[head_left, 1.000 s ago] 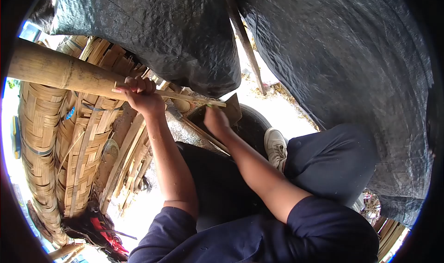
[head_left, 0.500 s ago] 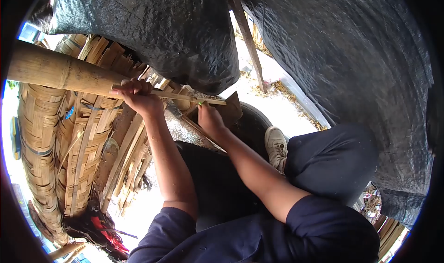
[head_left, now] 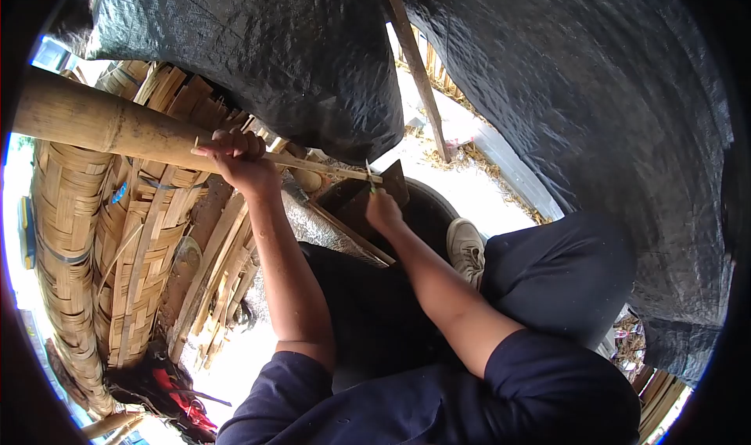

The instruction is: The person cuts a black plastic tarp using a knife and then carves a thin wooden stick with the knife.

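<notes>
My left hand (head_left: 241, 162) is closed around a thin bamboo strip (head_left: 321, 168), near its left end and close to a thick bamboo pole (head_left: 109, 126). The strip slants slightly down to the right. At its far end my right hand (head_left: 383, 210) grips a small knife (head_left: 370, 171) with a green handle, its blade standing up across the strip. Whether the edge bites into the strip cannot be made out. Beneath the right hand is a round black tub (head_left: 429, 210), with a brown flat piece (head_left: 395, 181) rising from it.
Woven bamboo baskets (head_left: 70, 202) stand at the left, beside split bamboo pieces (head_left: 215, 265). Black plastic sheeting (head_left: 258, 62) hangs in front and on the right. A wooden stick (head_left: 418, 77) leans between the sheets. My shoe (head_left: 466, 249) is by the tub.
My right hand has moved right and slightly down along the strip to its far end, and the knife blade now shows. My left hand keeps its hold almost in place.
</notes>
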Demonstrator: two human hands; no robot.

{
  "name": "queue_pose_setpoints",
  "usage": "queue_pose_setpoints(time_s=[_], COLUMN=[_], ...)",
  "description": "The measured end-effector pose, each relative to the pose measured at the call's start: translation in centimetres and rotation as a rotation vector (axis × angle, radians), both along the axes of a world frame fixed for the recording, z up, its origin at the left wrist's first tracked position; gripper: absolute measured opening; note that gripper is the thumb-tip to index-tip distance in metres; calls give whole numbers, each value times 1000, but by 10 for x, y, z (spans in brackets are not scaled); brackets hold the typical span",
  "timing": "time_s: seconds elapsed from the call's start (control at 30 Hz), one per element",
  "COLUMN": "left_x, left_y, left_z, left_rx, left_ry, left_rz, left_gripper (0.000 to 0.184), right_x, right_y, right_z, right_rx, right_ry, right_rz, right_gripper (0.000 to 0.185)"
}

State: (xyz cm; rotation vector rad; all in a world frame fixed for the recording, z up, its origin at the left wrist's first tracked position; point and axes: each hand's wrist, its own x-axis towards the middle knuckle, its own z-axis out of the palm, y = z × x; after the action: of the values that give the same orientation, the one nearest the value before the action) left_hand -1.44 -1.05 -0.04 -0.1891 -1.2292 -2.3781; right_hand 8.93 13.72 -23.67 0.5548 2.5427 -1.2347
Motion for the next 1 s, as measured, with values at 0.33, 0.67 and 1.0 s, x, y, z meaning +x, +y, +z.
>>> queue_pose_setpoints(time_s=[0.33,0.67,1.0], left_x=[-1,-5,-1], left_y=[3,2,-5], left_z=[0,-2,-1], left_rx=[15,2,15], left_ry=[-12,45,-75], left_rz=[-29,-128,13], left_gripper=[56,55,56], right_x=[-23,-24,-6], right_y=[-41,-14,15], right_z=[55,-8,-28], right_rx=[-125,281,33], right_ry=[484,562,176], right_rz=[-20,485,55], right_gripper=[15,21,17])
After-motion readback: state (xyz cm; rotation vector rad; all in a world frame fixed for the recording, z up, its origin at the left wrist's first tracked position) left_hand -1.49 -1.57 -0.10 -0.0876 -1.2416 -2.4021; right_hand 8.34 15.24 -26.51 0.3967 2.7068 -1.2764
